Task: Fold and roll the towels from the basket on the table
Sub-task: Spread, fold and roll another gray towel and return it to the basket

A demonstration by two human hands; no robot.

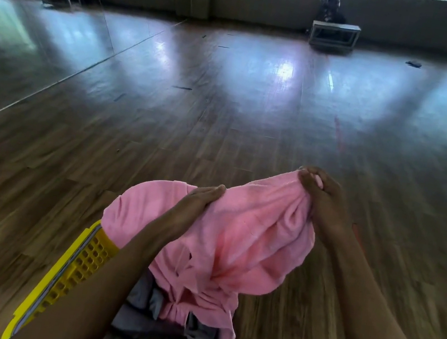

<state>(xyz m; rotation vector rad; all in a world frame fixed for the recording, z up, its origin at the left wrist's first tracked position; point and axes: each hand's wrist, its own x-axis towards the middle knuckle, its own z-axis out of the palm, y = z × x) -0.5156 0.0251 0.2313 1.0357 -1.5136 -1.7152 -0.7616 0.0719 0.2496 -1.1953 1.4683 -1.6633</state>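
On the head view I see the right hand [320,196] at 1 o'clock, fingers clenched on a bunched end of the pink towel [250,232], holding it up over the yellow basket [84,261] at 7 o'clock. The left hand [196,203] lies flat on the cloth, fingers released, probably feeling for an edge to spread it.

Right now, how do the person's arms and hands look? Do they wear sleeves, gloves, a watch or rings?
The left forearm and the right forearm are bare as far as the picture shows; no sleeve comes into view. The left hand and the right hand wear no gloves. I see no watch, bracelet or ring, though the image is somewhat blurred.
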